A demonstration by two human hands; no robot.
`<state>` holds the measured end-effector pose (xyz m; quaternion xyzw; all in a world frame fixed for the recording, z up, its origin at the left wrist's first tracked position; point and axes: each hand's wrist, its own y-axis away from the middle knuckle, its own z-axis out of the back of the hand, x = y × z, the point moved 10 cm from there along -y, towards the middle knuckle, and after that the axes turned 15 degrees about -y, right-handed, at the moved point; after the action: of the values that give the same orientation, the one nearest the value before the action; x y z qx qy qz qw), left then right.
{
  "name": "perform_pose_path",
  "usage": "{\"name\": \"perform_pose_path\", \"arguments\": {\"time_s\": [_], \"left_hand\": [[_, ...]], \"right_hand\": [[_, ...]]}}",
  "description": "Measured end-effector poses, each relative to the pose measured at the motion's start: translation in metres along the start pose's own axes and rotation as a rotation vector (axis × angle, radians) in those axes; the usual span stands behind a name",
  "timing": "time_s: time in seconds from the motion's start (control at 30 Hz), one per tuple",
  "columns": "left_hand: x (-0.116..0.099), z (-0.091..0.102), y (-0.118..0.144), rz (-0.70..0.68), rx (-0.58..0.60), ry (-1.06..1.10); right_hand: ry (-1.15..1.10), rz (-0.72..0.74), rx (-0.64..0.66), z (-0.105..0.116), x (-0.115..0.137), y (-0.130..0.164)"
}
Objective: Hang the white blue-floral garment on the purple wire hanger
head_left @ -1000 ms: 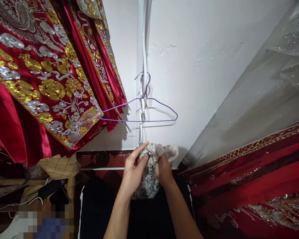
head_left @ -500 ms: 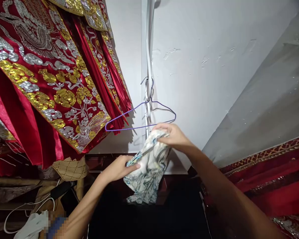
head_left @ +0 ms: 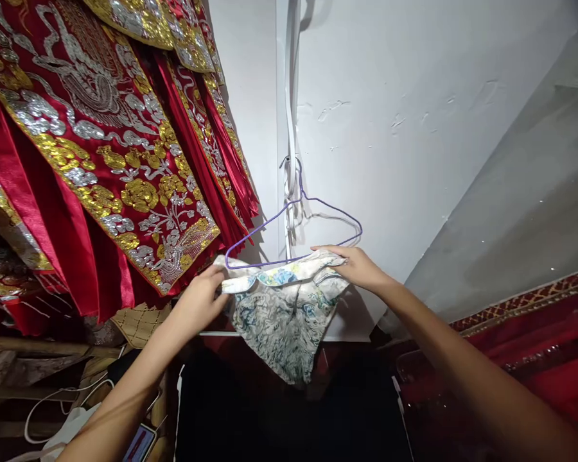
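The floral cloth point(head_left: 282, 314), pale with blue and grey print, hangs spread between both hands just below the bottom wire of a purple wire hanger point(head_left: 296, 231), its upper edge touching or nearly touching that wire. The left hand point(head_left: 200, 298) pinches the cloth's left corner, fingers closed on the fabric. The right hand point(head_left: 359, 266) grips the right corner, fingers curled over the top edge close beside the hanger's right end. The rest of the cloth droops to a point in front of a dark surface point(head_left: 279, 417) near the person. The hanger hooks on a white cord point(head_left: 291, 128) that runs down the white wall point(head_left: 404, 128) at the far side. To the left hang red robes point(head_left: 91, 160) with gold and silver embroidery. To the right lies more red fabric point(head_left: 534, 359) with gold trim. White cables point(head_left: 52, 410) trail at the near left.
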<state>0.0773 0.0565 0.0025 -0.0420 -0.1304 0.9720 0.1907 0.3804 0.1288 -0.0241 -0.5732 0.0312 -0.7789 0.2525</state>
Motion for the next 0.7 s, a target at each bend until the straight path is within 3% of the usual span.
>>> {"name": "perform_pose_path", "arguments": {"time_s": [0.07,0.17,0.3,0.43,0.6,0.7], "left_hand": [[-0.011,0.027,-0.004,-0.036,-0.098,0.033],[-0.026,0.051,-0.006,-0.039,-0.115,0.032],[-0.034,0.071,-0.005,-0.001,-0.104,-0.004],[-0.038,0.092,0.007,-0.006,-0.188,-0.009],[-0.034,0.097,0.023,0.006,-0.214,-0.030],[-0.035,0.098,0.015,0.006,-0.237,-0.033]], "right_hand": [[0.075,-0.009,-0.055,0.014,0.008,0.008],[0.195,-0.006,-0.114,0.024,0.019,0.012],[0.137,-0.045,-0.110,0.017,0.019,0.010],[0.061,-0.092,-0.096,0.009,0.016,0.007],[0.050,-0.071,-0.116,0.006,0.018,0.004],[-0.064,-0.080,-0.080,-0.008,0.018,0.004]]}}
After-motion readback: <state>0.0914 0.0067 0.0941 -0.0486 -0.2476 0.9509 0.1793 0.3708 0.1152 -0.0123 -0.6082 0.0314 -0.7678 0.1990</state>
